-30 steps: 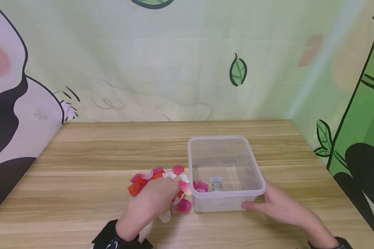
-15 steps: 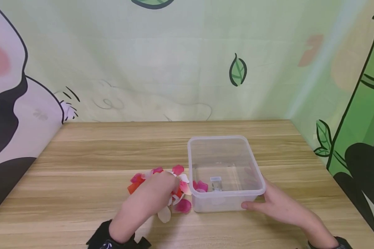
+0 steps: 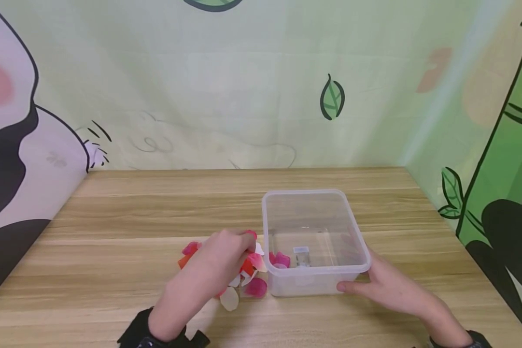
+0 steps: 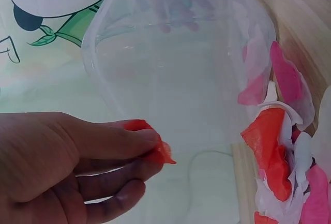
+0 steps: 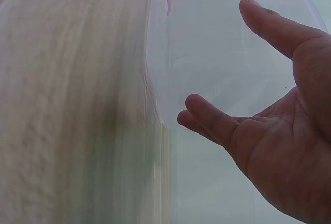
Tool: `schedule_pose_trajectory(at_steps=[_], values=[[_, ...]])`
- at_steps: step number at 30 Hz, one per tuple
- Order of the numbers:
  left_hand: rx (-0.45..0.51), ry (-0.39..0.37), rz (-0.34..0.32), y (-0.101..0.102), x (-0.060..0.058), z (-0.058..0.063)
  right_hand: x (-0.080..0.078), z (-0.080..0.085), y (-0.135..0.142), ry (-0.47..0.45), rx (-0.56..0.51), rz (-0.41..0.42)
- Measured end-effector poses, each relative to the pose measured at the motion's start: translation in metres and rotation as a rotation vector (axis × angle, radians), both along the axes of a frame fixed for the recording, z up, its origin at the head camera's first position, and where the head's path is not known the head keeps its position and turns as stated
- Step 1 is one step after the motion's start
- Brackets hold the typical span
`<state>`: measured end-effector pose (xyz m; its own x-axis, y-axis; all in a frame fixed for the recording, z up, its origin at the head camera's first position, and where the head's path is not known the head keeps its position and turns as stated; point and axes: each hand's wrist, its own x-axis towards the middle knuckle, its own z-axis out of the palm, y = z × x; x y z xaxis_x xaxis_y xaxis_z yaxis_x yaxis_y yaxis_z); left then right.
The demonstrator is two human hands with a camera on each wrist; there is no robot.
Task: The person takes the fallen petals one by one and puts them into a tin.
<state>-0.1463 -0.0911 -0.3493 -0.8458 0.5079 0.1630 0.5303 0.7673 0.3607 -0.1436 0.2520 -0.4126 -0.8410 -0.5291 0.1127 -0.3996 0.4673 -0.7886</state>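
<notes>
My left hand [image 3: 210, 266] is raised over a pile of artificial petals in the head view, just left of a clear plastic container [image 3: 319, 272]. In the left wrist view its thumb and forefinger pinch a red-orange petal [image 4: 161, 154]. The loose petals, among them a pink petal [image 3: 256, 287] and a white petal [image 3: 230, 298], are partly hidden beneath that hand. A few pink petals [image 3: 281, 260] lie in the container's near left corner. My right hand [image 3: 395, 287] rests against the container's near right corner, thumb and fingers spread and fairly straight in the right wrist view.
The container stands uncovered on a wood-grain table [image 3: 126, 208], with a small pale rectangular patch [image 3: 301, 257] showing through it. A cloth backdrop [image 3: 226, 96] printed with leaves and pandas rises behind the table and along its sides.
My left hand has lifted from within the petal pile and shifted slightly toward the back, now with a petal pinched. My right hand and the container have stayed in place.
</notes>
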Motion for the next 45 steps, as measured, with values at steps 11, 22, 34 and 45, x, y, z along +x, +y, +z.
schedule_pose_trajectory(at_steps=[11, 22, 34, 45], values=[[0.164, 0.313, -0.037, 0.001, 0.003, 0.001, 0.0, 0.0, 0.0, 0.001, 0.004, -0.007], [0.26, 0.45, -0.072, 0.009, 0.007, 0.001, 0.0, 0.001, -0.001, -0.007, -0.003, -0.001], [0.387, 0.479, -0.176, 0.019, 0.01, -0.002, 0.0, 0.002, -0.001, -0.015, 0.009, -0.014], [0.326, 0.357, -0.197, 0.026, 0.013, -0.002, 0.0, 0.001, -0.001, -0.026, -0.002, -0.014]])
